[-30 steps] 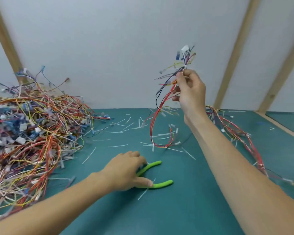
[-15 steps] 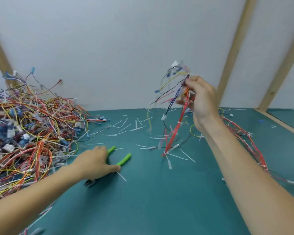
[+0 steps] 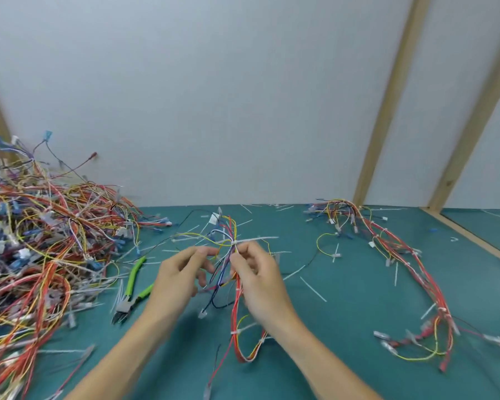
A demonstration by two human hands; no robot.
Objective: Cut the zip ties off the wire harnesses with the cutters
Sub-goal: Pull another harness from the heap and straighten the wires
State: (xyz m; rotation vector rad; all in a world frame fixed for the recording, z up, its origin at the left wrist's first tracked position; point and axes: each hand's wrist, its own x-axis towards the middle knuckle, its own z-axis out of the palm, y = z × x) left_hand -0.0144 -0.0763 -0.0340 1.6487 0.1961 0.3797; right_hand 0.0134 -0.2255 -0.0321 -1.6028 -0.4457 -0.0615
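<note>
My right hand (image 3: pixel 257 280) grips a wire harness (image 3: pixel 237 310) of red, yellow, blue and white wires just above the green table. A white zip tie (image 3: pixel 243 241) sticks out sideways right above its fingertips. The harness's red loop hangs below the hand and lies on the table. My left hand (image 3: pixel 181 277) is beside it, fingers curled onto the loose strands on the harness's left side. The cutters (image 3: pixel 130 294), with green handles and dark jaws, lie on the table left of my left hand, untouched.
A big tangled pile of wire harnesses (image 3: pixel 38 249) fills the left of the table. Another long red harness (image 3: pixel 401 255) lies on the right. Cut white zip tie pieces (image 3: pixel 312 288) are scattered about. A white wall with wooden battens (image 3: pixel 387 105) stands behind.
My right hand came down from head height with the harness to just above the table. My left hand let go of the cutters and moved right to the harness.
</note>
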